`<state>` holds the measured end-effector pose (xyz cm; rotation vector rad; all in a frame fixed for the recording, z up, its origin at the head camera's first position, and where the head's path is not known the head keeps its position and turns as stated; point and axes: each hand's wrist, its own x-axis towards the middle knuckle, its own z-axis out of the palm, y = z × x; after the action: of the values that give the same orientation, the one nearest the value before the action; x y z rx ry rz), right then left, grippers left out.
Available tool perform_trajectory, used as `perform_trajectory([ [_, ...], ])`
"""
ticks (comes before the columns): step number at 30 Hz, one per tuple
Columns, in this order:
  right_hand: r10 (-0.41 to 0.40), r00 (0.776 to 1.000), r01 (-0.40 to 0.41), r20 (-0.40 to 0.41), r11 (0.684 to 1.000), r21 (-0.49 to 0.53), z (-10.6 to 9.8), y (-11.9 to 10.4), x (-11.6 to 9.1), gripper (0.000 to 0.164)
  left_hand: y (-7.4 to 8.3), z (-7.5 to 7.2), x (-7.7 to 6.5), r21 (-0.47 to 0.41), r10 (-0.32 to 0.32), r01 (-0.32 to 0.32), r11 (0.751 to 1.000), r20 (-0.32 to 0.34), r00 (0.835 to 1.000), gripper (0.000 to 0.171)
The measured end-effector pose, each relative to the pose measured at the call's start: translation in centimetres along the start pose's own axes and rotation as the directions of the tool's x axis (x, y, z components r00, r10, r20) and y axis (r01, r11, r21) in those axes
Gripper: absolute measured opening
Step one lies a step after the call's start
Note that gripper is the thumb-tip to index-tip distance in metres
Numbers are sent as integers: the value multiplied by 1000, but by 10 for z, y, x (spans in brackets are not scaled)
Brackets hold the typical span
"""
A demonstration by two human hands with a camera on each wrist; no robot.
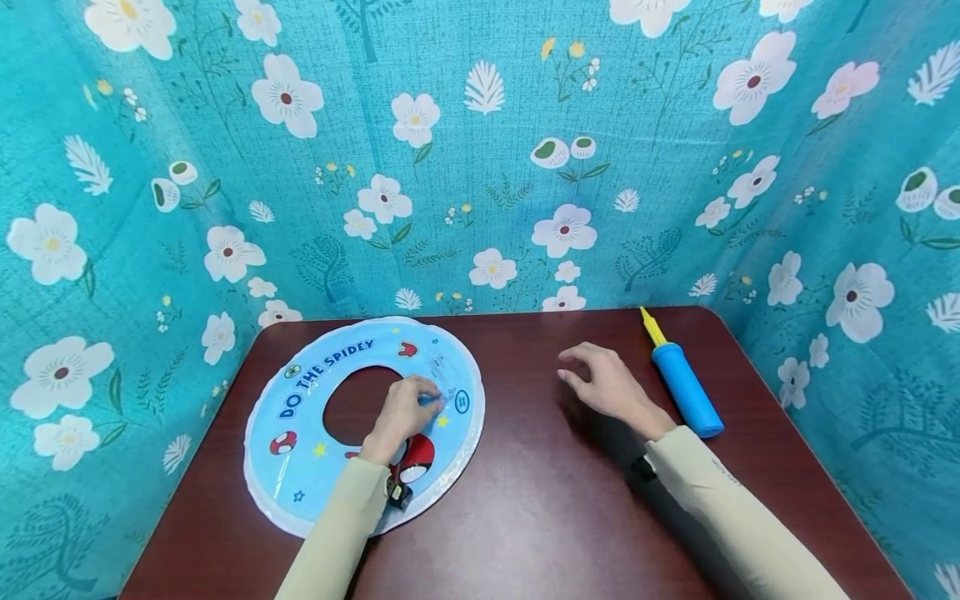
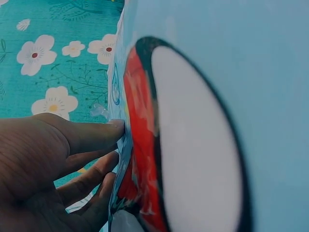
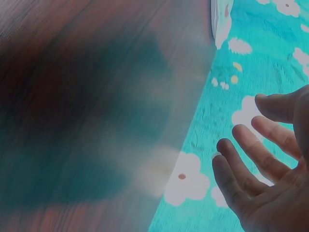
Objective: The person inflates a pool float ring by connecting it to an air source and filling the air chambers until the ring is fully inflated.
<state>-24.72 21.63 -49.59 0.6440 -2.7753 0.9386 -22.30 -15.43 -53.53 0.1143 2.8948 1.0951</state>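
A: Where is your swim ring (image 1: 300,467) lying?

B: It's lying flat on the tabletop (image 1: 510,500), over on your left side. Your left hand (image 1: 405,408) is reaching across its right part, near the little blue oval (image 1: 462,402).

A: What is that grip doing?

B: Your thumb and fingers are bending in close, and they seem to be pinching a bit of the ring's skin. A clear bit of plastic (image 2: 100,110) is sticking up just past your thumb.

A: And your right hand (image 1: 611,387)?

B: It's hovering over the tabletop, between the ring and the pump (image 1: 687,387). That grip is holding nothing. Your fingers are curving a little, and your thumb is standing apart from them.

A: Which way is the pump lying from there?

B: It's lying near that hand, to its right. It's long, and it's slanting: the yellow tip (image 1: 657,330) is pointing at the curtain (image 1: 491,208) and a bit left, while the blue end is pointing back your way. Your right hand is sitting much nearer, so if you're wanting the pump, I think that's the one to use.
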Motion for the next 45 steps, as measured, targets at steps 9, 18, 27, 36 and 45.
perform_trajectory([
  [9, 4, 996, -7, -89, 999, -31, -27, 28, -16, 40, 7, 3, -7, 57, 16, -14, 998, -34, 999, 24],
  [18, 8, 987, -25, -159, 994, -103, -51, 48, -31, 37, 10, 3, -4, 106, 63, -60, 993, -27, 998, 22],
  [27, 87, 984, -110, -158, 983, -145, -72, 67, -51, 46, 11, 2, -1, 203, 123, -122, 972, 6, 992, 27],
  [36, 177, 976, -198, -126, 963, -183, -78, 86, -63, 63, 9, 2, 0, 200, 89, -88, 976, 4, 996, 28],
  [45, 383, 922, -386, -61, 892, -235, -73, 104, -67, 95, 10, 2, 0, 172, 69, -69, 983, 5, 998, 28],
])
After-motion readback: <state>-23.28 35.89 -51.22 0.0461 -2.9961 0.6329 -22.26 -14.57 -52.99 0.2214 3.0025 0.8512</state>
